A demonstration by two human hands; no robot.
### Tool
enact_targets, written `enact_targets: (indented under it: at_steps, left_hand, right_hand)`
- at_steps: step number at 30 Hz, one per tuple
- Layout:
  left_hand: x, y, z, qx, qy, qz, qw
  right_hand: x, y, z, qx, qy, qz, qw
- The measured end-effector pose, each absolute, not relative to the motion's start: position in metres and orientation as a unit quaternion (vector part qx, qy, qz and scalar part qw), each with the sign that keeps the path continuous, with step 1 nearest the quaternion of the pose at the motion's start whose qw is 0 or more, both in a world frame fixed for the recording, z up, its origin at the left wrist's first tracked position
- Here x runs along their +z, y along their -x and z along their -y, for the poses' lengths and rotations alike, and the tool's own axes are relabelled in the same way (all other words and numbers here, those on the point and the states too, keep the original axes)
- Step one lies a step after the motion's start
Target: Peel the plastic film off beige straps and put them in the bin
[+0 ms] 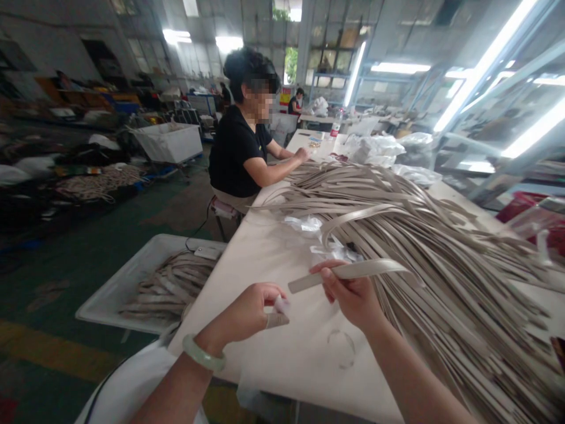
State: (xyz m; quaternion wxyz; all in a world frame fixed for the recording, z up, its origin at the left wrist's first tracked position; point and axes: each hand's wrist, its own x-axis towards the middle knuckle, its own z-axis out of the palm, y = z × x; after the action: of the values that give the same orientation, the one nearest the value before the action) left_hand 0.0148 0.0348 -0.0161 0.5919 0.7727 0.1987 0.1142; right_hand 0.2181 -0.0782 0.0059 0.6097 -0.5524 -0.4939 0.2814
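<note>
Right grip (pixel 351 300) closed on flat beige strap (pixel 353 272), held level for even handling; left grip (pixel 245 312) pinches small white cloth wad (pixel 281 305).

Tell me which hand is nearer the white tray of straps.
Left. The left hand is beside the white tray, over the table; the right hand, gripping a beige strap, is farther off.
</note>
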Motion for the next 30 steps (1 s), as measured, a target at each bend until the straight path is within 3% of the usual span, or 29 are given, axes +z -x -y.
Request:
enact_targets:
  at_steps: [9,14,17,21,26,30]
  left_hand:
    - [-0.013,-0.014,-0.033,0.093,-0.776,-0.194,0.593]
    - [-0.023,-0.015,-0.028,0.083,-0.738,-0.209,0.636]
    - [-0.029,-0.015,-0.024,0.070,-0.703,-0.221,0.672]
    - [-0.031,-0.014,-0.020,0.034,-0.697,-0.238,0.675]
    - [-0.038,-0.020,-0.004,0.035,-0.576,-0.259,0.775]
    - [-0.048,-0.021,0.004,0.006,-0.570,-0.264,0.778]
  right_hand:
    - [-0.002,-0.202,0.078,0.266,0.581,0.582,0.502]
    - [-0.012,-0.196,0.081,0.352,0.575,0.584,0.451]
    - [-0.022,-0.196,0.084,0.399,0.569,0.485,0.531]
    - [-0.032,-0.190,0.088,0.299,0.595,0.303,0.682]
    - [-0.038,-0.172,0.094,0.352,0.586,0.466,0.562]
    - [-0.042,-0.185,0.090,0.392,0.518,0.303,0.697]
